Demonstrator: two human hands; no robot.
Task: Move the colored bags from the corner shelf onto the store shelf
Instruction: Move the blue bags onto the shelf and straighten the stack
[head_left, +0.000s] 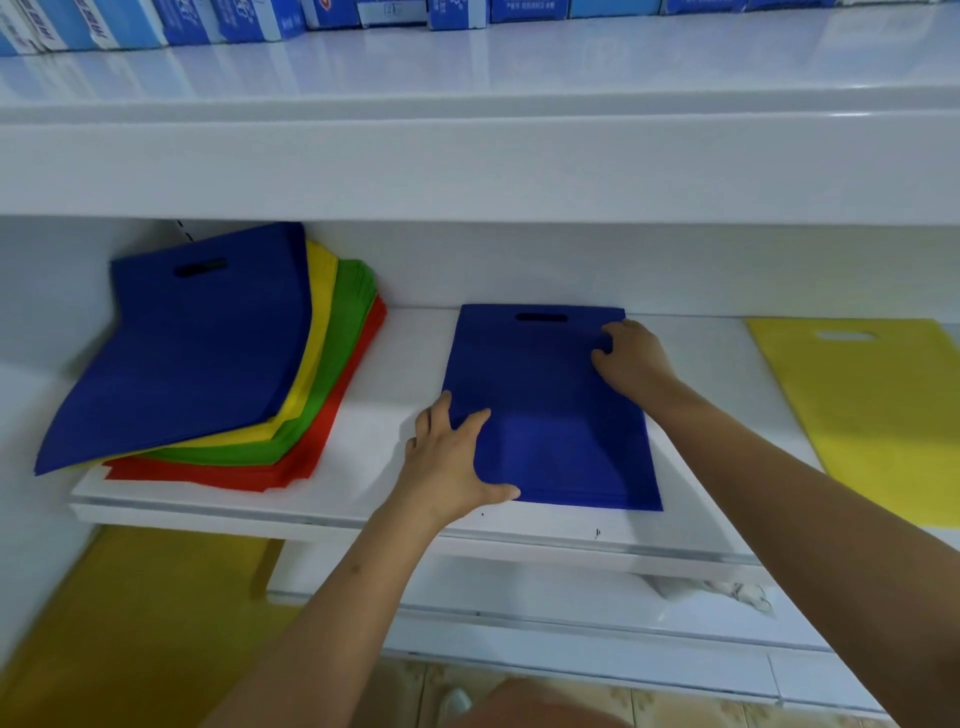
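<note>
Nearest you, your left hand (451, 460) lies flat on the lower left corner of the blue bag (550, 410), fingers spread and straight, thumb along its front edge. Further in, your right hand (631, 358) rests on the bag's upper right part with fingers bent onto the fabric; you cannot tell whether they pinch it. The bag lies flat on the white store shelf (395, 364), handle slot away from you. To its right lies a yellow bag (878, 410). At the left corner sits the fanned stack of bags (208, 364): blue on top, then yellow, green, red. Above, blue boxes (249, 21) line the upper shelf (467, 67).
</note>
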